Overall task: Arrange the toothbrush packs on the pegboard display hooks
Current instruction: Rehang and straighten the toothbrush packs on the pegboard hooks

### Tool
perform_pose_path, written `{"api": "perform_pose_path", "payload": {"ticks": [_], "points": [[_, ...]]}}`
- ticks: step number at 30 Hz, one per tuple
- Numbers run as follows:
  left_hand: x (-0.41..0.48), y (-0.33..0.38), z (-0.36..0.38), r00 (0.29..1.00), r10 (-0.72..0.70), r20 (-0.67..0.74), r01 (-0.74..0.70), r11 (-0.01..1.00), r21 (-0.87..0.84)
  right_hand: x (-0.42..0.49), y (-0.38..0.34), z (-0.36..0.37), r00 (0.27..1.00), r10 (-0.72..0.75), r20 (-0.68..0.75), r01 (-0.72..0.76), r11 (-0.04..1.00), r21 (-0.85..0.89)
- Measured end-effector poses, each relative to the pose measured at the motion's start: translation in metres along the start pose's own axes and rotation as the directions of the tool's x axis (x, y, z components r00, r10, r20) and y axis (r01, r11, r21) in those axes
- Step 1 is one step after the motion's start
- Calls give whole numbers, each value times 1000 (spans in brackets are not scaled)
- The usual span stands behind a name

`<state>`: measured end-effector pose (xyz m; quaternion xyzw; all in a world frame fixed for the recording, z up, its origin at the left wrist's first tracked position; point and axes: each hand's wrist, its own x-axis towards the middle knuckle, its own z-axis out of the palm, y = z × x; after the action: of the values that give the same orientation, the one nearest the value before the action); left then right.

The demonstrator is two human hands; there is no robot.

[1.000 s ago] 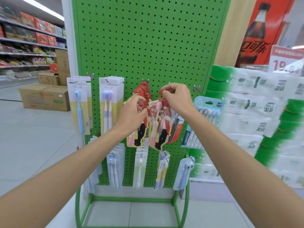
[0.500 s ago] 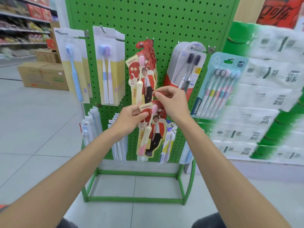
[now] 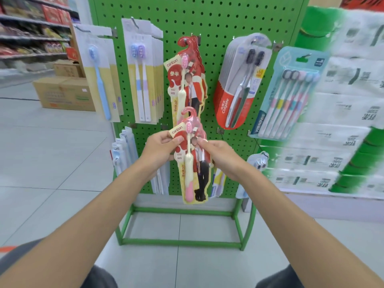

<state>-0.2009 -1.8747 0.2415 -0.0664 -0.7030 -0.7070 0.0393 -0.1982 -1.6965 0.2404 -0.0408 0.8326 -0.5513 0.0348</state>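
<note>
While both forearms reach forward, left hand (image 3: 160,150) pinching red toothbrush pack (image 3: 192,173), right hand (image 3: 222,156) pinching opposite edge.

The floor (image 3: 45,167) was laid with large pale grey tiles under bright, even light. At far left, shop shelves (image 3: 31,30) ran back, filled with red and mixed packets. Brown cardboard boxes (image 3: 62,94) stood near them on the tiles. At right rose a blurred stack of green-and-white wrapped paper packs (image 3: 345,125).
</note>
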Motion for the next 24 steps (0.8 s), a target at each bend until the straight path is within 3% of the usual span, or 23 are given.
{"api": "perform_pose_path", "payload": {"ticks": [5,10,15,24], "points": [[-1,3,-6,996,26,-81,-26,1000,2,-11,14,2,970,76,231,-114,981,157],[1,5,-9,989,41,-142,-45,999,-26,-15,32,-6,932,122,341,-144,989,40],[2,3,-10,992,59,-112,-56,998,29,-20,42,-7,927,149,344,-131,988,-77],[3,3,-10,966,218,-140,-174,947,270,-30,39,0,970,-51,236,68,996,-64]]}}
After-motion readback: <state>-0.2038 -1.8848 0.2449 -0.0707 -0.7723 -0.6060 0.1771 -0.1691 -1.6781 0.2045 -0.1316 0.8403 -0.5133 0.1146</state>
